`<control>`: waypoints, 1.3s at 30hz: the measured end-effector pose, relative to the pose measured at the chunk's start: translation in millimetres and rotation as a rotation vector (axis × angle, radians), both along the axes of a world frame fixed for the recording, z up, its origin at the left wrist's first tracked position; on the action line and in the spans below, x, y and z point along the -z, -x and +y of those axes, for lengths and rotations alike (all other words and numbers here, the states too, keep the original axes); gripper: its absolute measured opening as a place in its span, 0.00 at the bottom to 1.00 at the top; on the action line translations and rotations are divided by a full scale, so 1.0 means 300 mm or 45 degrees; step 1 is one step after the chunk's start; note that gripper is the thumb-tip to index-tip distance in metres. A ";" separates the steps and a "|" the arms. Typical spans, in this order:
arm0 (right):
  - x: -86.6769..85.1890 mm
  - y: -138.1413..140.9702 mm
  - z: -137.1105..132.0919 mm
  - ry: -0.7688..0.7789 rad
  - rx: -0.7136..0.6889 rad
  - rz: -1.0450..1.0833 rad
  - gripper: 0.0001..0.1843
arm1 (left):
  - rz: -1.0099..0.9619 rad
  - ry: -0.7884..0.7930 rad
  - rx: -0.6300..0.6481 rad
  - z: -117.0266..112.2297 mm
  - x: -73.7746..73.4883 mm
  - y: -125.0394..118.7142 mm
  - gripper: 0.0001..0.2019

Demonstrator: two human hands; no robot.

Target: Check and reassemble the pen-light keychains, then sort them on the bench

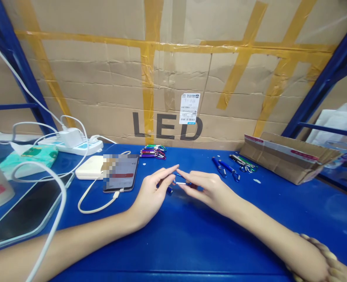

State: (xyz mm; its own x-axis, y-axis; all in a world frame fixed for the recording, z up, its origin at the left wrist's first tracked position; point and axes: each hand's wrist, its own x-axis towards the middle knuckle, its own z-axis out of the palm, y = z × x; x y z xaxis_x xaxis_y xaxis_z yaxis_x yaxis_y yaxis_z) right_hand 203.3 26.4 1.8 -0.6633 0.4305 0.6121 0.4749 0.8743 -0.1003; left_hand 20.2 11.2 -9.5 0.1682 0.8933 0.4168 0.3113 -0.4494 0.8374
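Two hands meet over a blue clip

The left hand (pixel 153 192) is mostly closed, its thumb and bent fingers pinching a small blue tube (pixel 169 190), one end of which shows beneath the thumb; the rest is hidden behind the fingers. The right hand (pixel 210 187) reaches in from the other side, fingers long and nearly straight, thumb below, with the tips closed on a shiny blue clip (pixel 181 181) between the two hands. Whether clip and tube are joined cannot be told. The index fingertips of both hands nearly touch above the clip. All this is above the middle of the blue table (pixel 173 243). Near the left hand lies a phone (pixel 126 172) with a cable plugged in; beyond the right hand are two blue tubes with clips (pixel 226 168), well short of an open cardboard box (pixel 279 160).
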 end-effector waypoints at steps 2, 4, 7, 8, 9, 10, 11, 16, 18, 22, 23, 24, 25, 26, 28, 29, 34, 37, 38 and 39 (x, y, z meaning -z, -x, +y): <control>-0.002 0.003 -0.002 -0.096 0.053 -0.081 0.19 | 0.014 -0.007 -0.009 -0.001 0.002 -0.001 0.17; -0.004 0.006 -0.004 -0.166 0.097 -0.132 0.18 | 0.026 -0.021 -0.014 -0.002 0.001 -0.002 0.17; -0.001 0.012 -0.007 -0.231 0.113 -0.156 0.18 | 0.024 -0.057 -0.017 -0.004 -0.002 -0.004 0.17; 0.000 0.014 -0.009 -0.253 0.114 -0.160 0.18 | 0.016 -0.065 -0.012 -0.004 -0.003 -0.004 0.17; 0.002 0.016 -0.010 -0.272 0.119 -0.164 0.17 | 0.005 -0.069 -0.005 -0.003 -0.004 -0.004 0.17; 0.003 0.018 -0.011 -0.283 0.126 -0.167 0.17 | -0.008 -0.069 0.003 -0.002 -0.004 -0.005 0.17; 0.004 0.018 -0.012 -0.282 0.131 -0.169 0.17 | -0.023 -0.061 0.008 0.000 -0.004 -0.005 0.16; 0.008 0.014 -0.005 -0.102 0.150 -0.112 0.15 | -0.134 0.100 0.000 0.011 0.000 -0.008 0.18; 0.007 0.013 0.001 -0.073 0.182 -0.087 0.16 | -0.171 0.141 0.007 0.012 0.001 -0.010 0.19; 0.003 0.017 0.004 -0.116 0.240 -0.154 0.16 | -0.158 0.164 0.029 0.011 0.004 -0.011 0.21; 0.002 0.018 0.004 -0.124 0.243 -0.191 0.16 | -0.145 0.176 0.030 0.011 0.004 -0.011 0.21; 0.001 0.018 0.003 -0.121 0.244 -0.232 0.16 | -0.132 0.190 0.030 0.011 0.005 -0.010 0.21; 0.001 0.017 0.001 -0.110 0.243 -0.272 0.16 | -0.120 0.206 0.030 0.012 0.006 -0.010 0.21; 0.001 0.016 0.000 -0.087 0.242 -0.305 0.16 | -0.113 0.221 0.030 0.014 0.007 -0.010 0.21; -0.002 0.012 -0.003 0.000 0.219 -0.340 0.16 | -0.102 0.237 0.050 0.018 0.009 -0.010 0.19; -0.005 0.009 -0.004 0.065 0.193 -0.342 0.16 | -0.099 0.232 0.066 0.019 0.010 -0.009 0.18; -0.027 0.000 -0.010 0.323 0.047 -0.273 0.12 | -0.092 0.171 0.124 0.022 0.011 -0.008 0.13; -0.027 0.002 -0.002 0.379 -0.007 -0.197 0.13 | -0.056 0.131 0.131 0.018 0.007 -0.008 0.13; -0.023 0.003 0.002 0.386 -0.026 -0.171 0.14 | -0.043 0.113 0.124 0.017 0.005 -0.008 0.13; -0.019 0.004 0.005 0.384 -0.040 -0.148 0.14 | -0.032 0.098 0.113 0.014 0.003 -0.007 0.13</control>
